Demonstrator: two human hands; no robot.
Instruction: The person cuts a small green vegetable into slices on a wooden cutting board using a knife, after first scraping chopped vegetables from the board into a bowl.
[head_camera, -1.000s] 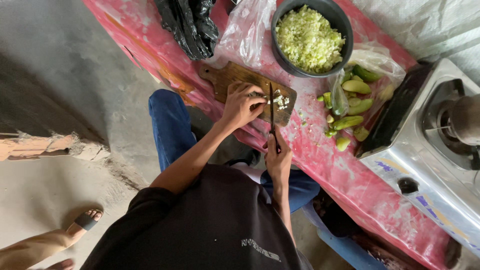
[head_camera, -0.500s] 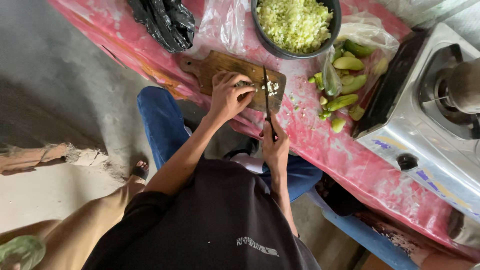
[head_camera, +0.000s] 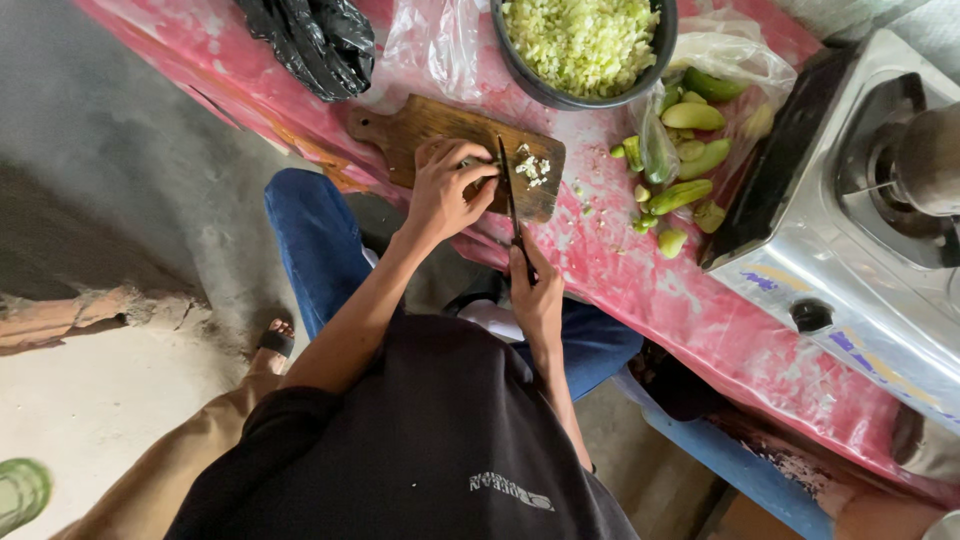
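My left hand (head_camera: 445, 190) pins a small, slippery vegetable piece (head_camera: 476, 162) on the cutting board (head_camera: 420, 125), frame centre-top; right hand (head_camera: 535, 295) grips the knife (head_camera: 507, 190) by its handle.

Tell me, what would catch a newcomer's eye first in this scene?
Probably the two hands at the wooden cutting board on the pink table: the left hand steadies a small piece while the right hand holds a dark knife beside pale chopped bits. Just beyond stands a dark bowl heaped with chopped green vegetable, with whole green vegetables to its right, next to a steel gas stove.
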